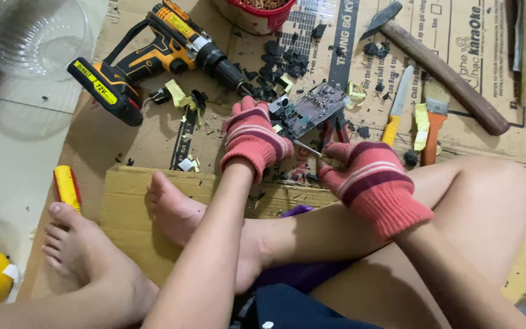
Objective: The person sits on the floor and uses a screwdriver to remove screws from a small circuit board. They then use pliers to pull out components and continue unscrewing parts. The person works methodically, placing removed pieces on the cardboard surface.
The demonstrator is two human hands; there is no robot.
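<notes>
Her gloved left hand [252, 135] presses half-curled onto the circuit board [313, 108] just past its fingertips, while the gloved right hand [369, 180], closed tight, grips a thin metal tool [307, 148] pointing toward the left hand.

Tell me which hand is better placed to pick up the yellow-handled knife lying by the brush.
Right. The right hand sits just beside the yellow-handled knife, though its grip already holds a thin metal tool. The left hand lies farther off, pressing on the circuit board.
</notes>
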